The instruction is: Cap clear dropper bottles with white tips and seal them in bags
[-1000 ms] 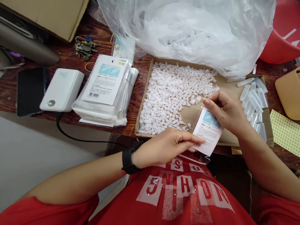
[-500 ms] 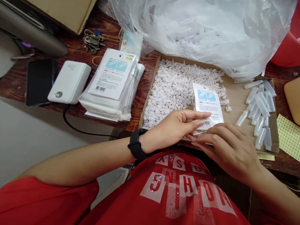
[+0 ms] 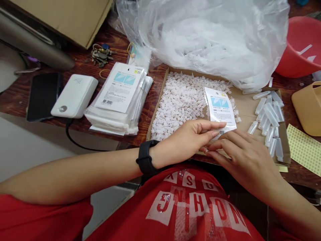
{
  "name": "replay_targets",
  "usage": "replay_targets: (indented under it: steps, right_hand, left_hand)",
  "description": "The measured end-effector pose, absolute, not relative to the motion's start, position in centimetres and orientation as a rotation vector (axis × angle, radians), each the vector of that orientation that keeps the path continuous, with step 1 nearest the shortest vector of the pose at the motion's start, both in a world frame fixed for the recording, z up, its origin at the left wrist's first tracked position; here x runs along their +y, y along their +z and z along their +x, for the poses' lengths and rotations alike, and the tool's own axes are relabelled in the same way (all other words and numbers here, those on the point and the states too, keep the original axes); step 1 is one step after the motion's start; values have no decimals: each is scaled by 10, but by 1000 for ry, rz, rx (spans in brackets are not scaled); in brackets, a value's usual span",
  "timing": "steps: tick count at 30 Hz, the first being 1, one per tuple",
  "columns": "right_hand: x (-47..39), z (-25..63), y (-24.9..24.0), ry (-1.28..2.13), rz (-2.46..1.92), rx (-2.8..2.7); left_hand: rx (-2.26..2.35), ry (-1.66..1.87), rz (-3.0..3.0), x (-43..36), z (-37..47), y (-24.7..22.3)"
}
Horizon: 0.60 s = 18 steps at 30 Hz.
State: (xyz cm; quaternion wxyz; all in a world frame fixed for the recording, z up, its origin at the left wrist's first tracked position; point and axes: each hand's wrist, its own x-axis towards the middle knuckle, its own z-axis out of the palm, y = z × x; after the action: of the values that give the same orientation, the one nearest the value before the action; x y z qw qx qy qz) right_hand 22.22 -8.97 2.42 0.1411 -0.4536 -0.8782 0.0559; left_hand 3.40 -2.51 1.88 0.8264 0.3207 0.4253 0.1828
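Between the thumb and fingers of my left hand [image 3: 192,135] is a clear plastic packet [image 3: 220,108] with a white and blue printed card. My right hand [image 3: 247,154] is closed at the packet's lower end, its fingertips pinched close to my left fingers. The packet's bottom edge is mostly hidden by my hands. Beneath them lies a shallow cardboard tray [image 3: 239,97]. Many small white plastic caps [image 3: 179,103] fill its left part, and several translucent small bottles [image 3: 271,115] lie at its right.
A stack of carded packets [image 3: 117,90] stands left of the tray, beside a white power bank [image 3: 74,95], a black phone [image 3: 44,97] and keys [image 3: 101,55]. Behind is a large plastic bag [image 3: 205,36]. At right are a red bucket [image 3: 298,43], a tan container [image 3: 307,107] and a yellow sticker sheet [image 3: 304,149].
The view has shifted, bringing more of the red bucket and tan container into sight. Both hands stay on the packet, and my right fingers now cover more of its lower part.
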Motion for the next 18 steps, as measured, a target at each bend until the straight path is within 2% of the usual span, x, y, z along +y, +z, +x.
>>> replay_targets:
  steps: [9, 13, 18]
  right_hand:
    - [-97, 221, 24, -55, -1147, -2548]
    - [-91, 239, 22, 161, -1108, -2534]
    - [-32, 308, 30, 377, -1509, -2059]
  left_hand:
    - [960, 380, 839, -16, 32, 12]
    - [1066, 447, 921, -8, 26, 12]
    - [1224, 456, 968, 9, -2, -8]
